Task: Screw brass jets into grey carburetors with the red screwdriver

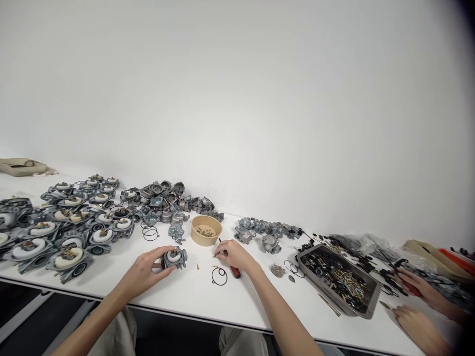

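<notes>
My left hand [145,270] grips a small grey carburetor [179,258], its open side with a white float facing up, just above the table. My right hand [233,255] is closed over a red-handled screwdriver [235,272], whose dark shaft shows past the fingers. A tiny piece seems to be at its fingertips, too small to name. Between the hands, a small brass part [198,266] lies on the white table. Beside my right hand are a black rubber gasket ring [219,277] and a smaller ring. A tan round tub [206,237] holding small screws stands behind.
Open carburetors with white floats [69,258] crowd the left; a pile of grey metal bowls [163,198] sits behind. More carburetor parts [270,242] lie right of the tub. A metal tray [362,314] holds mixed small parts. Another person's hands [421,329] work at far right.
</notes>
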Available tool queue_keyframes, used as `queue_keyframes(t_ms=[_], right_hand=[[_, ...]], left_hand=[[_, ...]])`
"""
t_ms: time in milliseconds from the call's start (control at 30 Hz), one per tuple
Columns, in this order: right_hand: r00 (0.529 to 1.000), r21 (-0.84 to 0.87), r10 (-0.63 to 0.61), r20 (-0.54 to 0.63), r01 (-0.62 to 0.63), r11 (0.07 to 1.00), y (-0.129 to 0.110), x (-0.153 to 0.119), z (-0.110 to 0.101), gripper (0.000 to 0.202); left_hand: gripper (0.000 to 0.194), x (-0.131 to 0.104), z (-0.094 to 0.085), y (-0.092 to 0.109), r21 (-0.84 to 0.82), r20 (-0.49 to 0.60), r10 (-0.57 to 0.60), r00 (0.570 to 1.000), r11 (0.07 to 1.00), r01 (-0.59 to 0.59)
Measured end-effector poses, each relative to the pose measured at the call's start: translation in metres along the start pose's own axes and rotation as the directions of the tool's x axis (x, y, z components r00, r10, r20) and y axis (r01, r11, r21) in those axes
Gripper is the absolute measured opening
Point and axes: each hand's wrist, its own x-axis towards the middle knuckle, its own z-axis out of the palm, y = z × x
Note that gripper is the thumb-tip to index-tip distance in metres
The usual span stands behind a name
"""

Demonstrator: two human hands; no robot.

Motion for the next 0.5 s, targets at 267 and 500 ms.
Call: queue_keyframes(t_ms=[267,500], right_hand=[[0.493,0.482,0.501,-0.712,-0.177,0.858,0.079,-0.121,-0.141,0.036],[-0.080,0.597,0.595,-0.800,0.002,0.802,0.169,-0.240,-0.170,0.028]], left_hand=[[0.048,0.000,0.002,-0.005,0.031,-0.007,0.003,1.000,1.000,-0.003],[0.049,0.001,0.001,-0.010,0.054,-0.005,-0.010,1.000,0.998,0.010]])
